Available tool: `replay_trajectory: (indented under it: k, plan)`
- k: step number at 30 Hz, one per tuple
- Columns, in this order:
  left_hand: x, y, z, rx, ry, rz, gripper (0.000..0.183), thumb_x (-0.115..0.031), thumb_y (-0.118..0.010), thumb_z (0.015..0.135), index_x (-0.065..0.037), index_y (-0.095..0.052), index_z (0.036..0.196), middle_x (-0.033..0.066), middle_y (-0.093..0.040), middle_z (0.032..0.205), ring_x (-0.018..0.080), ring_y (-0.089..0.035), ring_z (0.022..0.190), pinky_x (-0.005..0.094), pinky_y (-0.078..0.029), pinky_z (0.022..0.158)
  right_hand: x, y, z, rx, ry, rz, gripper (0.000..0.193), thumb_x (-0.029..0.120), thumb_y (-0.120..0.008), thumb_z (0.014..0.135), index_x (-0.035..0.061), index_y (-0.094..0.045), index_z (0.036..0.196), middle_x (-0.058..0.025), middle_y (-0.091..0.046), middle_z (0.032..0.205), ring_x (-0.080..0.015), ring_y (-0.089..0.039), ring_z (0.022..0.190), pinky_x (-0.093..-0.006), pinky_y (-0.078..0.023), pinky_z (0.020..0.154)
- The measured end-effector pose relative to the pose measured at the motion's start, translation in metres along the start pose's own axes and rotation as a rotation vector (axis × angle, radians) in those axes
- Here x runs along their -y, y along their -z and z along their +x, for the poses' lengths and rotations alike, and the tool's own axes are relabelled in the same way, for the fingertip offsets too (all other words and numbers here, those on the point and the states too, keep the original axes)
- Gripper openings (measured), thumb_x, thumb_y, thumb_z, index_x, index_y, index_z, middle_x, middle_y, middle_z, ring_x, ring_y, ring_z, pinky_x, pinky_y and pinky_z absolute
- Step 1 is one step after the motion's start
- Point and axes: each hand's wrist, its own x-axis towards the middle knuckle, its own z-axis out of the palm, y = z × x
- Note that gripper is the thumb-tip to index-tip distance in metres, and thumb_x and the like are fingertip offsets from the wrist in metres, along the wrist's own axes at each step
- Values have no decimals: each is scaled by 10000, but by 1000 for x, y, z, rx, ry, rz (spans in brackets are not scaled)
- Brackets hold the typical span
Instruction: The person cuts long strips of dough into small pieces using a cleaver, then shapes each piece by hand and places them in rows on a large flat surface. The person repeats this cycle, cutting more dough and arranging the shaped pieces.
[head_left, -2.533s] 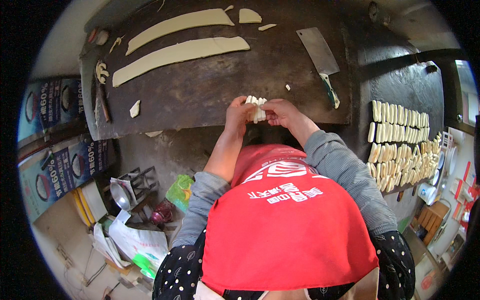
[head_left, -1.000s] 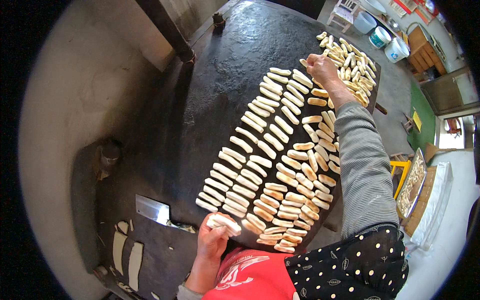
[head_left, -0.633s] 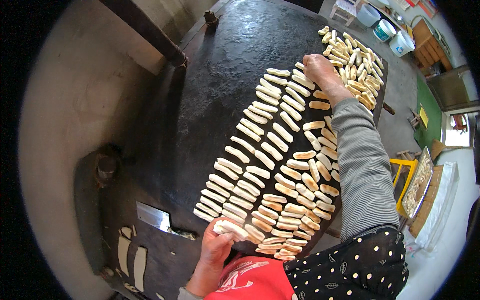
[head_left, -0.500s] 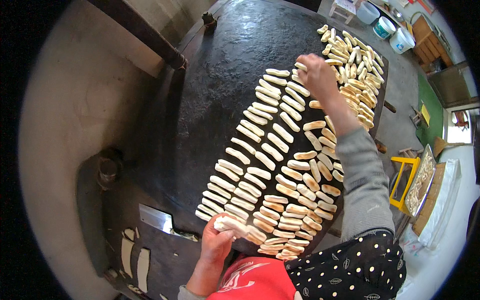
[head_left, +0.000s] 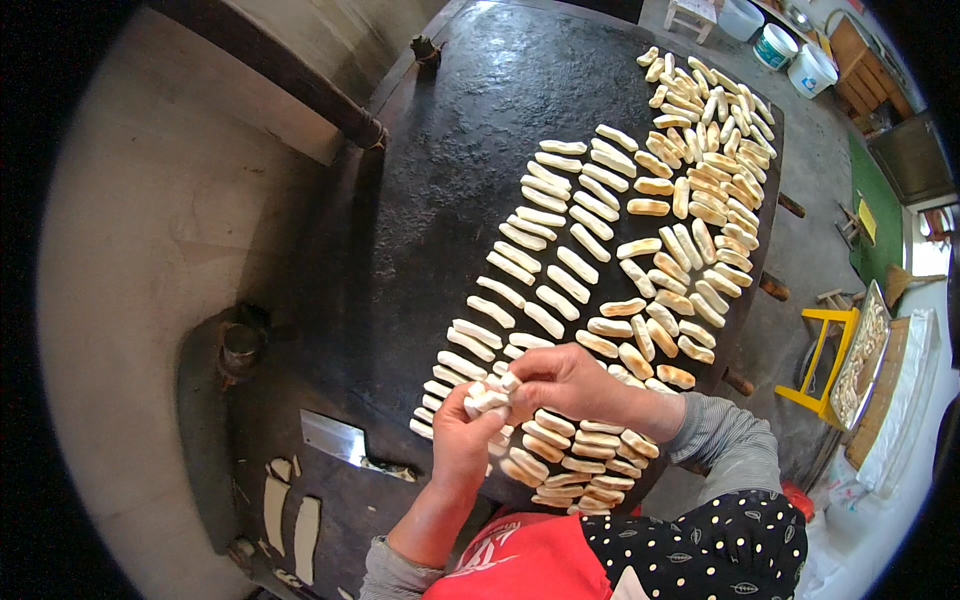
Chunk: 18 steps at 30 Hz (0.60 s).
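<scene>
My left hand [head_left: 463,445] is closed around a few short white dough sticks [head_left: 487,400], held above the dark griddle [head_left: 440,210]. Meeting it from the right, my right hand [head_left: 572,384] pinches the end of one of these sticks between thumb and fingers. Beneath and beyond both hands, pale dough sticks [head_left: 543,318] lie in slanting rows. To their right are sticks with browned sides [head_left: 647,207], packed more loosely and, at the far right, heaped together.
A cleaver [head_left: 334,436] lies at the lower left, near flat dough strips [head_left: 307,540]. A dark beam [head_left: 290,80] slants over the upper left. At the right stand a yellow stool [head_left: 826,362] and a tray of pale pieces [head_left: 866,365]. White buckets [head_left: 811,72] stand on the floor at the far right.
My right hand has come back from the far end of the rows to my left hand. A pale stick now lies at that far end. My left hand has shifted slightly right and up.
</scene>
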Motion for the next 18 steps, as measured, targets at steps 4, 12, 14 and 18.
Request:
replay_trajectory:
  k: [4,12,14,18]
  plan:
    - [1,3,9,43,-111,-306,241,32,-586,790,-12,-559,1026,93,-637,907,173,-642,808,295,-528,761,12,30,19,-52,23,219,112,108,-627,858,29,-668,926,-23,-649,820,-76,-609,732,-224,-502,639]
    - [12,24,1,43,-53,-359,302,2,-567,768,-17,-524,1067,99,-617,969,214,-636,882,382,-515,848,85,190,148,-760,440,-1239,225,280,-667,833,70,-678,754,-115,-664,714,-260,-652,624,-392,-509,579]
    - [17,24,-3,8,-26,-341,314,35,-517,778,-3,-528,1089,112,-614,998,203,-629,884,354,-505,847,90,203,172,-675,217,-1359,138,236,-691,805,98,-691,804,-102,-686,825,-257,-669,744,-382,-528,661]
    - [18,24,-6,12,2,-312,337,51,-526,787,13,-537,1122,111,-632,997,190,-642,853,316,-516,805,84,210,205,-578,-38,-1521,125,191,-701,765,121,-714,868,-99,-685,822,-271,-663,758,-377,-529,681]
